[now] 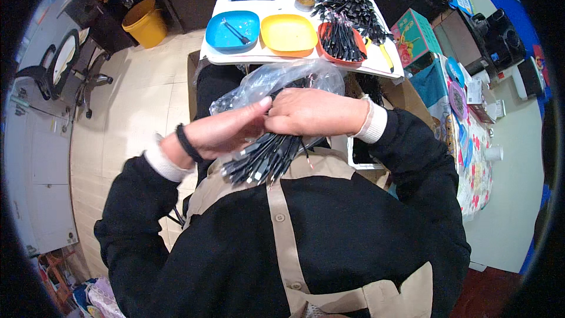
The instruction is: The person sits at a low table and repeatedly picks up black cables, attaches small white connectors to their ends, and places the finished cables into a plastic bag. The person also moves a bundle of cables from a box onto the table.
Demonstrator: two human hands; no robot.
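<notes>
In front of my body a thick bundle of thin black cables [263, 156] with metal plug ends fans out downward. My right hand [315, 112] is closed round its upper part, knuckles up. From the left, my left hand [226, 131] lies against the bundle's side, its thumb stretched out toward the right hand. The left fingers go behind the cables and are mostly hidden. Just beyond both hands is a crumpled clear plastic bag [282, 73]; whether the cables reach into it I cannot tell.
A white table [276, 5] ahead holds a blue tray [232, 30] with one short cable, a yellow tray [288, 34], and an orange tray [341, 42] with black cables. Behind lies a cable heap [350, 6]. Yellow-handled pliers [386, 58] rest at the right edge. A yellow bucket [145, 23] stands left.
</notes>
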